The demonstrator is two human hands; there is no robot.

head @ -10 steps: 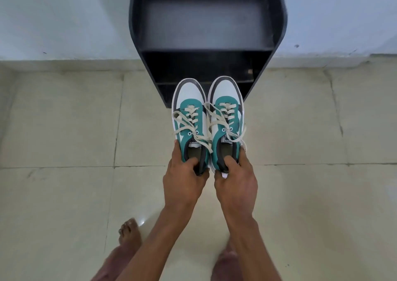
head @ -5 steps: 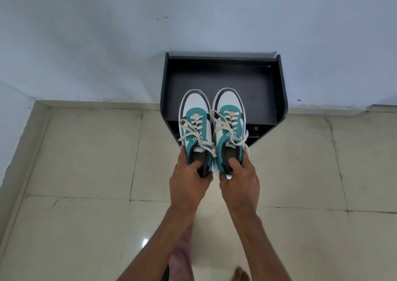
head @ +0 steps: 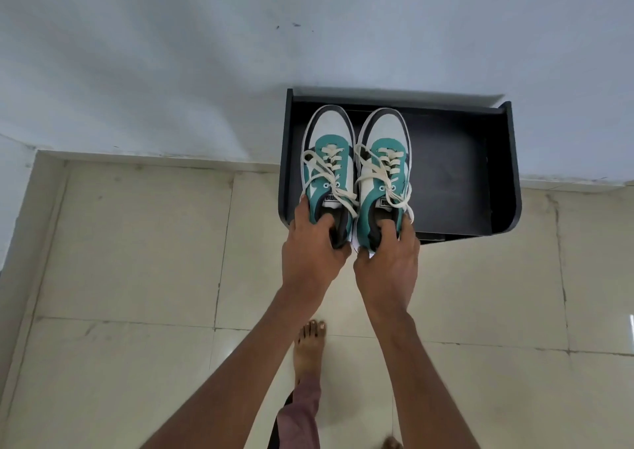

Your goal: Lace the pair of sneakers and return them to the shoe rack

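Note:
Two teal-and-white sneakers with cream laces are held side by side over the left half of the black shoe rack (head: pixel 456 174), toes toward the wall. My left hand (head: pixel 314 246) grips the heel of the left sneaker (head: pixel 327 160), thumb inside the opening. My right hand (head: pixel 387 263) grips the heel of the right sneaker (head: pixel 384 163) the same way. Both sneakers are laced, with loose ends trailing across the tongues. Whether their soles touch the rack's top shelf cannot be told.
The rack stands against a pale wall (head: pixel 206 53) on a cream tiled floor (head: pixel 137 259). The right half of the top shelf is bare. My bare foot (head: pixel 308 349) is on the tiles below my arms. A corner wall rises at the left edge.
I have stepped closer and carried both sneakers forward, from in front of the rack to above its top shelf. The grip of both hands is unchanged.

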